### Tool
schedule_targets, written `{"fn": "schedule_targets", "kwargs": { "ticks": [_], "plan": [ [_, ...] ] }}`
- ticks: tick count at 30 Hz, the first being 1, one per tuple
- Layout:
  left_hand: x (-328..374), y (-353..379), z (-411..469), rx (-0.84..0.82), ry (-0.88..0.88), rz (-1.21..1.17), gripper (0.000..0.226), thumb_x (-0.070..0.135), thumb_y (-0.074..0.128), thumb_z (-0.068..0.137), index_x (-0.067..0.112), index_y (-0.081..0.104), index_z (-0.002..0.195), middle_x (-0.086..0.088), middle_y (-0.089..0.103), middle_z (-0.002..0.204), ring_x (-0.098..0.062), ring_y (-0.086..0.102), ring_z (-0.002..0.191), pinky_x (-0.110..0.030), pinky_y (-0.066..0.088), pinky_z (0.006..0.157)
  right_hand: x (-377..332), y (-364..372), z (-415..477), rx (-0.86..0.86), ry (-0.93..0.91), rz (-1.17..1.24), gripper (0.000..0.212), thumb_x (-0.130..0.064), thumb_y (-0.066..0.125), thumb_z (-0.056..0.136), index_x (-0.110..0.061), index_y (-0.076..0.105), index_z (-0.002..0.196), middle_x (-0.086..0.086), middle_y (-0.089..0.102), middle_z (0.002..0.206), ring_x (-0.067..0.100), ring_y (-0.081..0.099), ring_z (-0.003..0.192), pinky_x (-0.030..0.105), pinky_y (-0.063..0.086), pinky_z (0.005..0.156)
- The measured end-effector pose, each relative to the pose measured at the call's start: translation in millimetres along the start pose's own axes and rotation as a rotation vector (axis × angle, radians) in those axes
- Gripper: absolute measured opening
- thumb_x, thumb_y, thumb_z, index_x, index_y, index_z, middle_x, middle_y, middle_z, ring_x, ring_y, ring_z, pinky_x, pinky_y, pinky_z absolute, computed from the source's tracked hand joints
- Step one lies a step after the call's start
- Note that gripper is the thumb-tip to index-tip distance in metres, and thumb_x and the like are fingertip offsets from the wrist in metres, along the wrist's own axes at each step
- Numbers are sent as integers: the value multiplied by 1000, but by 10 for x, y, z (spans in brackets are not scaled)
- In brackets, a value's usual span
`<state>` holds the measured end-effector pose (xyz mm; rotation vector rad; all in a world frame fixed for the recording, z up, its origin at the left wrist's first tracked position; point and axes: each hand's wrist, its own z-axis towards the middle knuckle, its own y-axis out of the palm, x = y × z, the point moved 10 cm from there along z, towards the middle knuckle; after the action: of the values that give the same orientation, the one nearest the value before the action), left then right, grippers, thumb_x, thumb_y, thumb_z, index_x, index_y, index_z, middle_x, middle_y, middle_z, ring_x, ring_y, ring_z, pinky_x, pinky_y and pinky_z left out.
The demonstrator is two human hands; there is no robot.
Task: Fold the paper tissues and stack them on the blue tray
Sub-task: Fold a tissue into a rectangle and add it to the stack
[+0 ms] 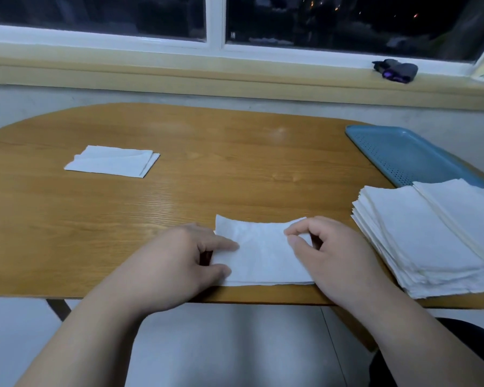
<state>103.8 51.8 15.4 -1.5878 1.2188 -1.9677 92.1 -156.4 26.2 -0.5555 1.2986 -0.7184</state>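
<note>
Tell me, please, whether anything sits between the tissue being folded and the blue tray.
Yes: the pile of tissues lies between the tissue and the tray, at the tray's near end.

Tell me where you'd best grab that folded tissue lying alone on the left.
Probably the right end of the folded tissue, coming from the right: its layers' edges show there, slightly offset, so a pinch grip could catch them all.
</note>
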Motion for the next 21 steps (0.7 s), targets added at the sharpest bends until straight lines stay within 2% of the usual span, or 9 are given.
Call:
{"fn": "schedule_targets", "kwargs": {
  "ticks": [3, 6, 8, 11, 13, 15, 18, 21],
  "plan": [
    [-63, 1, 2, -7, -19, 12, 33, 36, 75, 86, 45, 68, 117, 42, 51, 99, 14, 49, 97, -9, 35, 74, 0, 73, -2, -51, -29, -42, 15, -25, 61, 96, -36, 72, 95, -14, 58, 78, 2, 53, 80, 12, 37, 64],
    [-120, 19, -1, -24, -29, 35, 33, 39, 75, 85, 47, 68, 116, 42, 52, 94, 10, 50, 98, -14, 38, 81, 23, 138, 4, -74, -50, -104, 18, -25, 58, 98, -32, 73, 104, -17, 56, 80, 1, 50, 91, 10, 35, 74],
    [-133, 44, 0, -31, -20, 82, 33, 42, 74, 85, 47, 68, 117, 33, 56, 93, 5, 50, 101, -22, 43, 87, 19, 182, 7, -84, -77, -158, 21, -24, 55, 99, -31, 73, 107, -23, 52, 81, 1, 47, 94, 14, 35, 84],
    [-162, 43, -6, -9, -36, 64, 29, 44, 76, 82, 48, 70, 110, 25, 53, 96, 2, 53, 99, -27, 47, 87, 15, 201, 5, -80, -94, -234, 22, -24, 53, 100, -33, 72, 108, -23, 49, 93, 1, 42, 100, 28, 39, 95],
    [-163, 32, -16, 5, -25, 49, 27, 47, 78, 79, 48, 71, 105, 22, 53, 96, 2, 53, 102, -29, 48, 89, 10, 161, 4, -53, -95, -266, 19, -25, 56, 99, -34, 71, 104, -22, 47, 100, 2, 41, 103, 30, 41, 95],
    [-168, 15, -37, 9, -22, 1, 23, 49, 77, 79, 48, 72, 102, 19, 53, 95, 1, 54, 102, -29, 48, 89, 5, 81, 13, -20, -75, -244, 15, -27, 58, 97, -36, 70, 98, -24, 44, 104, -1, 40, 105, 25, 42, 91],
    [-217, -109, -76, 65, -53, -90, 15, 46, 72, 83, 45, 72, 99, 16, 54, 91, -2, 58, 89, -28, 49, 82, -81, -31, 71, 25, -53, -197, 12, -29, 60, 95, -37, 67, 90, -28, 46, 105, -3, 43, 104, 14, 39, 77],
    [-333, -316, -111, 180, -96, -106, 9, 42, 67, 86, 44, 72, 93, 15, 55, 88, -3, 58, 82, -24, 46, 74, -332, 87, 198, -50, -85, -161, 9, -34, 60, 94, -38, 66, 89, -28, 49, 104, -5, 45, 104, 13, 38, 75]
  ]
}}
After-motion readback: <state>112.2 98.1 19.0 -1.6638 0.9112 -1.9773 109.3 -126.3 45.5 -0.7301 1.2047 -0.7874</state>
